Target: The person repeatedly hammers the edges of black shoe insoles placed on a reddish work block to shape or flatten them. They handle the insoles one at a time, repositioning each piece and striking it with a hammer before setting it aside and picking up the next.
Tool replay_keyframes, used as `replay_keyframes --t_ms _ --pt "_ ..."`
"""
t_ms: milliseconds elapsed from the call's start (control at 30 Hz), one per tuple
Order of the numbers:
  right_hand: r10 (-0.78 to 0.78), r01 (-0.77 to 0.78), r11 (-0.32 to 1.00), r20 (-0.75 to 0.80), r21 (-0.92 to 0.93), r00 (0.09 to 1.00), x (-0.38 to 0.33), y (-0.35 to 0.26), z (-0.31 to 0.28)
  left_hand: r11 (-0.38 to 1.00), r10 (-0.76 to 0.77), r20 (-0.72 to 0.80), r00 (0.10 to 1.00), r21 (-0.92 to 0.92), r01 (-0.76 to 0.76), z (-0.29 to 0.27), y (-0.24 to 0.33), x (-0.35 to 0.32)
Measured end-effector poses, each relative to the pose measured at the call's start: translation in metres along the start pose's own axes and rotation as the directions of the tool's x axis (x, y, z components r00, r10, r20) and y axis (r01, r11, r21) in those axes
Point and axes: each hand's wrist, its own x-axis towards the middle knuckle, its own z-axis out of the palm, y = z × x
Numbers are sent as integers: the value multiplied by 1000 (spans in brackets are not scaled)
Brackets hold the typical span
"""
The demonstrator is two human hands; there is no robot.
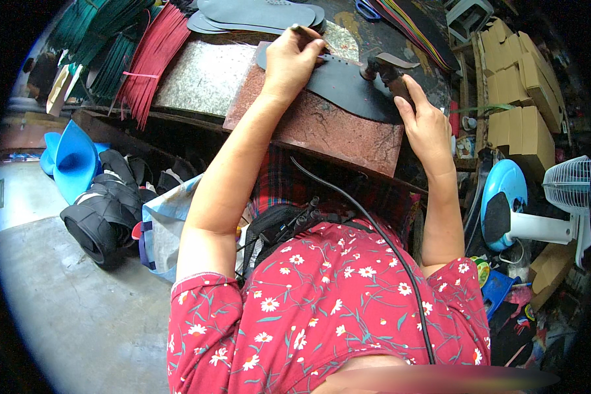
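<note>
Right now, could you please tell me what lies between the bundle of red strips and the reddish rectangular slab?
The head view shows a pale, speckled grey slab lying between them.

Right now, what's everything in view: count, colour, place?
Slab: one, reddish, upper centre
Sole: one, black, on slab
Hammer: one, dark, right hand
Slim tool: one, dark, left hand
Pale slab: one, grey-white, upper left
Spare soles: several, grey, top
Red strips: one bundle, upper left
Green strips: bundles, upper left
Mixed strips: several, multicoloured, upper right
Boxes: several, brown, right
Fan: one, white, right
Curved sheets: several, blue, left
Rolls: uncountable, black, left
Cable: one, black, centre
Clutter: uncountable, lower right
Shirt: one, red floral, below
Hands: two, bare, upper centre
</note>
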Motion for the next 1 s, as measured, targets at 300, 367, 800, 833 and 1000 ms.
replay_keyframes --t_ms 300,367,800,833,1000 --pt "16 -19 997 38 72 999 8 6 -1 973 -118 -52 992 -204 105 -16 -15 1" --pt "15 -18 998 39 68 999 14 4 -9 977 -133 -88 987 -181 115 -14 -14 1" --pt "-303 445 831 -397 335 866 35 -44 -15 614 374 172 911 691 -382 3 4 -7" --pt "-298 365 892 -261 267 918 35 -38 -4 734 315 63 947 616 -285 3 2 -6" --pt "-69 103 951 -124 292 990 29 -8 -1 952 -146 -79 986 -284 118 -7 -11 3"
